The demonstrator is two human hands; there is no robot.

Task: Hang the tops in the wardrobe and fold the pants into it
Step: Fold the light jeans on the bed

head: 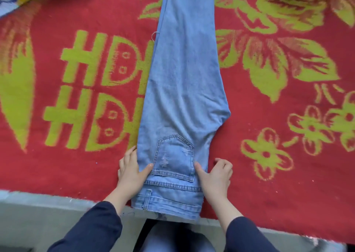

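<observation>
Jeans, pale blue, folded lengthwise on blanket; left hand and right hand pinch waist edges, thumbs on top.

jeans | light blue denim | folded lengthwise, legs stacked | flat, back pocket up | waistband nearest

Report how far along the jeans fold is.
Done: the jeans lie halved lengthwise, leg on leg, on the red blanket. In hand: the left hand and right hand grip the waist edges. Left: folding them crosswise and putting them away; no wardrobe is in view.
</observation>
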